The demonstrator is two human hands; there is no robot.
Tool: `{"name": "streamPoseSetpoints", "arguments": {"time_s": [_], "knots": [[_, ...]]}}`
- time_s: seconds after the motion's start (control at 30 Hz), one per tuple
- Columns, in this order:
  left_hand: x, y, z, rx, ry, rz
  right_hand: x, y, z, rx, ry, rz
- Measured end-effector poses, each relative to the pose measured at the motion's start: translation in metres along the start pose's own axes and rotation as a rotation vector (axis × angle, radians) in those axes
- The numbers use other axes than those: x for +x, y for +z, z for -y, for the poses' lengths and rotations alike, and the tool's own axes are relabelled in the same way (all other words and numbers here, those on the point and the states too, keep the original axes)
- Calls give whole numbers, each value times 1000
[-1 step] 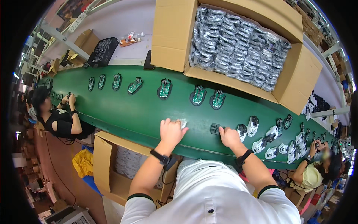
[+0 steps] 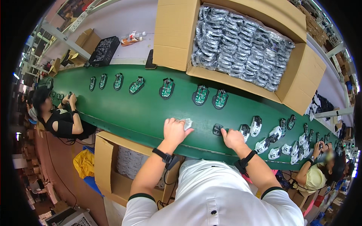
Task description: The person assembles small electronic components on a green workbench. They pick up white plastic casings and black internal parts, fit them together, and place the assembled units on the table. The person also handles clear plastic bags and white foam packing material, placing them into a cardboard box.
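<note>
Working at the bench centre, the left hand (image 2: 175,132) has its fingers curled, a crumpled clear plastic wrapper (image 2: 187,123) apparently pinched between thumb and fingers. Right hand (image 2: 233,138) has fingers folded under, thumb pointing at a small dark plastic part (image 2: 217,129) lying on the green worktop (image 2: 124,109), right of frame centre; can't tell if thumb touches it or sits just beside, nor whether the fingers press together.

Progress, judging by layout: dark part looks out of its wrapping, wrapper not put down. Seven mouse bases (image 2: 166,88) with bare green circuit boards line up from upper left to upper centre, no covers on, so probably unfinished. White mouse shells (image 2: 274,153) bunch at right of frame among darker pieces; too small to tell which are complete.

Containers: big open carton (image 2: 175,35) at upper right, packed with rows of shiny clear-bagged parts (image 2: 241,47), looks mostly full. Second open carton (image 2: 102,164) at lower left, below the worktop, grey pieces (image 2: 130,162) inside, partly hidden by the left forearm. Black tray (image 2: 111,58) at upper left holds small dark parts (image 2: 103,49), kind unclear
</note>
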State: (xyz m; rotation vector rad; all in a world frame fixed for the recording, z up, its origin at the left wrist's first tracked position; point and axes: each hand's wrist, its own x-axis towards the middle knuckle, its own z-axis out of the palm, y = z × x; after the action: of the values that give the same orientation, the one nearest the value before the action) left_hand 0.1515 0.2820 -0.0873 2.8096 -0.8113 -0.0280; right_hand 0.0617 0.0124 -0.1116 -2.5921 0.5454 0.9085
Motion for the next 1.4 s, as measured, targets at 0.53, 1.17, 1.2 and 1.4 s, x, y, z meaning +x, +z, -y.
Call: {"name": "streamPoseSetpoints", "arguments": {"time_s": [0.53, 1.17, 1.2, 1.4], "knots": [[-18, -2, -48, -1307, -216, -167, -10, 2, 21, 1180, -347, -153], [-19, -63, -88, -962, 110, -58, -64, -37, 30, 1276, -789, 224], [-18, -69, -93, -942, 129, -41, -63, -31, 26, 1315, -757, 268], [-14, -62, -98, -817, 154, 3, -74, -28, 20, 1110, -599, 140]]}}
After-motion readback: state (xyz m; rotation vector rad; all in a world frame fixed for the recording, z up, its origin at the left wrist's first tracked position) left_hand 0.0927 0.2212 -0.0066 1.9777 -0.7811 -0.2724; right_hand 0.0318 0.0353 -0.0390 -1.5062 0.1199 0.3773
